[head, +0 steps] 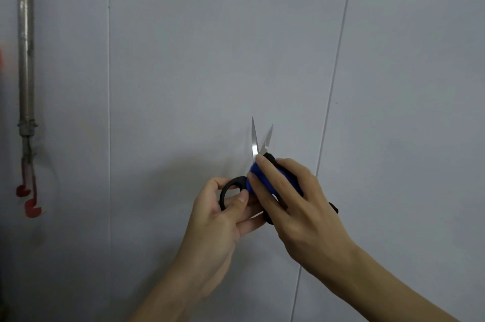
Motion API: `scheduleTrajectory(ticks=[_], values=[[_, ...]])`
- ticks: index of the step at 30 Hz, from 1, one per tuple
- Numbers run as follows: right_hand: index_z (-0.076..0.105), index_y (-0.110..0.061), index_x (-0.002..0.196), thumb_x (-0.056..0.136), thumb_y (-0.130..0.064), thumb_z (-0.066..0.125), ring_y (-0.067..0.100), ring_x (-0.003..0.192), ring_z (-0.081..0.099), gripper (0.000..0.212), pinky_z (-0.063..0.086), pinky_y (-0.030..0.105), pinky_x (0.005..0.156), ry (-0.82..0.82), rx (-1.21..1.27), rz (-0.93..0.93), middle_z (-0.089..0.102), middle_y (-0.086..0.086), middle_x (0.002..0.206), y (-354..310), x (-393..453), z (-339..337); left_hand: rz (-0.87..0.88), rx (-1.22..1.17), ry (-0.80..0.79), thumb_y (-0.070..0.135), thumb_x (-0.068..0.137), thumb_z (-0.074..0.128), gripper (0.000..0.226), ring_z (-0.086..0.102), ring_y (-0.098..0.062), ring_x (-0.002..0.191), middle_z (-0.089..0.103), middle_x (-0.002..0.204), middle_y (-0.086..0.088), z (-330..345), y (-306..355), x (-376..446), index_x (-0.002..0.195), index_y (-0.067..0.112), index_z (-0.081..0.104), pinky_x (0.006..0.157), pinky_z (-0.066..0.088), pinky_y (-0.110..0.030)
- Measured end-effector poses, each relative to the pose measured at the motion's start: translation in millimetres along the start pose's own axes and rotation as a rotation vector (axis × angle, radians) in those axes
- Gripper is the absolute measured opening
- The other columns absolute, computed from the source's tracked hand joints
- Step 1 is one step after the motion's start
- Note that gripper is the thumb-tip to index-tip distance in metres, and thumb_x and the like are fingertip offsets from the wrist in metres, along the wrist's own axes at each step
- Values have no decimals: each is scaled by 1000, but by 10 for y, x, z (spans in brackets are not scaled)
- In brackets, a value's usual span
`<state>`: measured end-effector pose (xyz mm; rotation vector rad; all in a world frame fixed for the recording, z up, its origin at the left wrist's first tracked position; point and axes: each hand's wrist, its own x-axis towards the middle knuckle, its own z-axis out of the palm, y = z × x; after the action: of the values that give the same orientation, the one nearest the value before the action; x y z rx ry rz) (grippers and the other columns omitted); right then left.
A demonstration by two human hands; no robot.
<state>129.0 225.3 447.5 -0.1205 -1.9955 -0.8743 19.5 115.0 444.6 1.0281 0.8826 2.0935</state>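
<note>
The left hand (223,209) pinches the black handle loop of the scissors (253,140), whose parted blades point up above both hands. The right hand (296,198) curls its fingers round a blue piece (273,180) at the pivot.

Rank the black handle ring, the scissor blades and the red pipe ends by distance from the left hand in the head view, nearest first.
1. Black handle ring, pinched in the left hand itself.
2. Scissor blades, up and right, above the right hand that grips the blue part.
3. Red pipe ends, far left on the wall.
</note>
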Motion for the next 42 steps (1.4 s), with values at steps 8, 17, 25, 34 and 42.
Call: scheduleTrajectory(ticks=[8, 17, 25, 34, 42], values=[[60, 6, 123, 93, 5, 41, 40, 115, 51, 36, 49, 44, 93, 10, -80, 27, 54, 23, 135, 106, 109, 25, -44, 59, -44, -4, 98, 39, 16, 72, -35, 92, 73, 94, -25, 8, 23, -45, 109, -1, 49, 84, 57, -48], [60, 4, 127, 104, 0, 19, 40, 120, 48, 46, 46, 41, 100, 57, 22, 127, 52, 22, 138, 191, 24, -95, -50, 20, 29, -3, 97, 41, 14, 72, -39, 89, 72, 94, -28, -26, 19, -50, 106, 2, 50, 83, 56, -52], [61, 5, 124, 99, 2, 23, 40, 122, 44, 45, 40, 39, 107, 23, 12, 61, 46, 21, 140, 151, -136, -62, -27, 21, -60, -7, 95, 39, 14, 71, -43, 86, 72, 91, -30, -4, -15, -129, 101, 0, 49, 75, 59, -49], [57, 8, 127, 97, 6, 16, 43, 116, 47, 51, 48, 46, 94, 59, -44, 188, 50, 25, 138, 337, -86, -48, -5, 43, -129, -10, 94, 39, 9, 71, -46, 84, 71, 87, -32, 22, -11, -201, 99, -4, 44, 74, 59, -46], [55, 8, 129, 81, 21, 39, 39, 117, 41, 52, 46, 44, 98, 86, -101, 307, 48, 24, 139, 543, 54, -11, -48, 37, -91, -10, 94, 39, 12, 71, -44, 85, 72, 89, -31, 25, -35, -228, 101, -4, 47, 73, 60, -46]])
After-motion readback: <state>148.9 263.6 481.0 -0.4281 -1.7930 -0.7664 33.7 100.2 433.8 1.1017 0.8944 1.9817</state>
